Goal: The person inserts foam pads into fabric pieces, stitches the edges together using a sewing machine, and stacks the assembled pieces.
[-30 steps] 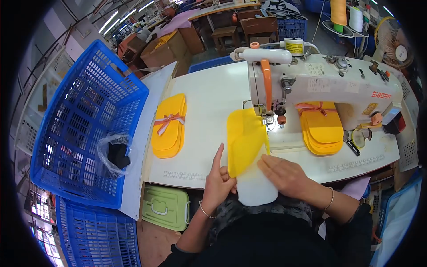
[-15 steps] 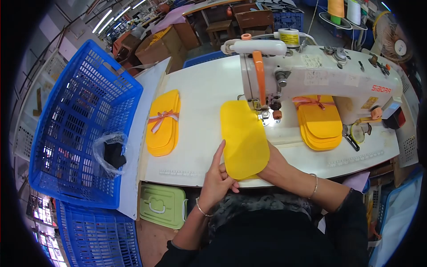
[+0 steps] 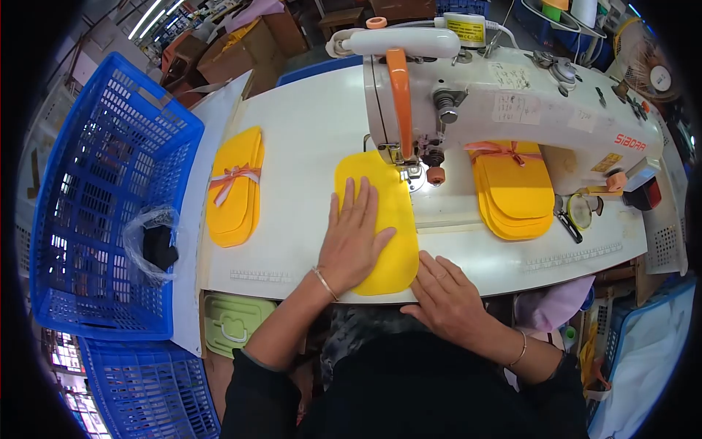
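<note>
A yellow rounded fabric piece [image 3: 395, 249] lies flat on the white sewing table, its top right edge by the needle area of the sewing machine [image 3: 504, 95]. My left hand [image 3: 355, 238] rests flat on the fabric, fingers stretched out and pointing away from me. At the fabric's lower right corner, my right hand [image 3: 446, 296] lies with fingers extended along the table's front edge, its fingertips beside the fabric. Whether any layers lie beneath the top piece cannot be seen.
A ribbon-tied yellow bundle [image 3: 238, 190] lies on the left of the table, another yellow bundle [image 3: 512, 194] under the machine arm. Black-handled snips [image 3: 569, 223] are to its right. A blue crate [image 3: 110, 205] stands at left; a green box [image 3: 238, 318] is below.
Both hands held the fabric's lower end before; now it lies flat. My left hand has moved up onto it, and my right hand has come out from beneath. The view has shifted slightly.
</note>
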Available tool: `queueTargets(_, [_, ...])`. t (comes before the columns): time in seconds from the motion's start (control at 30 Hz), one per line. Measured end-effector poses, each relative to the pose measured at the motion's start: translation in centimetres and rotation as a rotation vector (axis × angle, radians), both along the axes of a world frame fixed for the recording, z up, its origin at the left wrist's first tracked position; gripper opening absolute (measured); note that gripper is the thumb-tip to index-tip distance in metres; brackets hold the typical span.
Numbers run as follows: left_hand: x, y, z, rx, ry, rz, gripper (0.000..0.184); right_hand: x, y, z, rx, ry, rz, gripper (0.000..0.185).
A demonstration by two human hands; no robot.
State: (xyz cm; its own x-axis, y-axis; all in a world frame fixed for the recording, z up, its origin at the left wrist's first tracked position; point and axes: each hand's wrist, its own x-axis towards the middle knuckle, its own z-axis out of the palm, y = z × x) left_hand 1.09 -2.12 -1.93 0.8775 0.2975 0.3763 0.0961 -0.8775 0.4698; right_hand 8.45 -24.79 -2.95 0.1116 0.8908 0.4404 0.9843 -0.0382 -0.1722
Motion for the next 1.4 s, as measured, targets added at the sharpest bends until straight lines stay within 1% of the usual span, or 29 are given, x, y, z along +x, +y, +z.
queueTargets(0.07, [-0.3,1.1,-0.8,0.247,0.201,-0.026,0.054,-0.2,-0.5,0.1,0.003,-0.026,0.004,0.048])
queueTargets(0.1, [-0.6,1.3,-0.8,0.244,0.203,-0.022,0.054,-0.2,-0.7,0.2,0.001,-0.025,0.008,0.048])
queueTargets(0.2, [-0.8,1.5,0.4,0.393,0.192,-0.238,0.051,1.0,-1.1,1.1,0.066,0.191,0.111,0.040])
queueTargets(0.23, [-0.8,1.7,0.7,0.396,0.177,-0.228,0.051,1.8,-1.0,1.6,0.067,0.174,0.118,0.040])
queueTargets(0.33, [-1.4,1.5,1.2,0.421,0.227,-0.455,0.046,3.8,-0.9,3.2,-0.095,0.304,0.053,0.036])
queueTargets(0.37, [-1.4,1.2,1.5,0.418,0.218,-0.451,0.046,4.0,-0.7,3.1,-0.101,0.295,0.054,0.036])
queueTargets(0.47, [-1.3,1.0,2.6,0.348,0.172,-0.428,0.043,3.9,0.8,1.9,-0.032,0.138,0.103,0.040])
queueTargets(0.63, [-0.7,1.0,2.4,0.363,0.147,-0.430,0.046,4.8,1.2,2.3,-0.080,0.198,0.083,0.045])
queueTargets(0.73, [0.2,1.4,2.2,0.419,0.081,-0.422,0.042,5.7,1.5,2.0,-0.113,0.173,0.072,0.048])
queueTargets(0.87, [1.3,2.1,2.2,0.446,0.107,-0.418,0.046,6.8,2.3,2.2,-0.145,0.162,0.072,0.047])
queueTargets(1.03, [2.8,3.8,1.5,0.465,0.079,-0.422,0.043,8.8,3.9,2.5,-0.134,0.141,0.090,0.044])
queueTargets(1.13, [3.8,5.1,0.8,0.362,-0.033,-0.419,0.041,10.6,5.2,1.4,-0.042,0.042,0.137,0.041])
queueTargets(1.17, [3.7,5.5,0.8,0.362,-0.033,-0.417,0.041,10.8,5.3,1.4,-0.042,0.042,0.139,0.041])
queueTargets(1.27, [2.7,6.8,0.9,0.144,-0.051,-0.064,0.039,11.0,5.6,1.6,-0.074,0.080,0.149,0.040])
queueTargets(1.3, [2.6,6.6,0.8,0.144,-0.047,-0.059,0.039,10.9,5.5,1.7,-0.074,0.084,0.155,0.040])
queueTargets(1.4, [2.9,5.5,0.8,0.126,-0.028,-0.300,0.039,10.6,5.3,2.0,-0.122,0.149,0.120,0.037])
